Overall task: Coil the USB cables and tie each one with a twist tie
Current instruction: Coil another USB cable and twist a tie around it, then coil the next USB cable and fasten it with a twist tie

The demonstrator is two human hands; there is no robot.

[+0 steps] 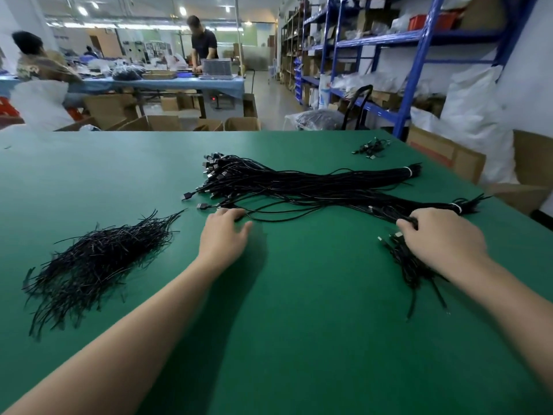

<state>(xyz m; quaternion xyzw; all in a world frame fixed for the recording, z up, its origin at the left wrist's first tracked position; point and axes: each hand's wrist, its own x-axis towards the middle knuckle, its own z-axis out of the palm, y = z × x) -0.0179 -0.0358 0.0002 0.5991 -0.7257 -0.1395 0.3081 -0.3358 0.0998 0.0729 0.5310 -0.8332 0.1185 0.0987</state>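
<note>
On the green table [299, 324] we find the USB cables [299, 184] lying in a long black bundle across the middle, bound with white bands near its right ends; our left hand [223, 235] lies flat and relaxed, fingertips touching a loose strand at the bundle's near edge; our right hand [443, 235] curls its fingers round the bundle's right end, above a smaller heap [410, 265] of black cable; the twist ties [95, 262] sit piled well apart on the left.
</note>
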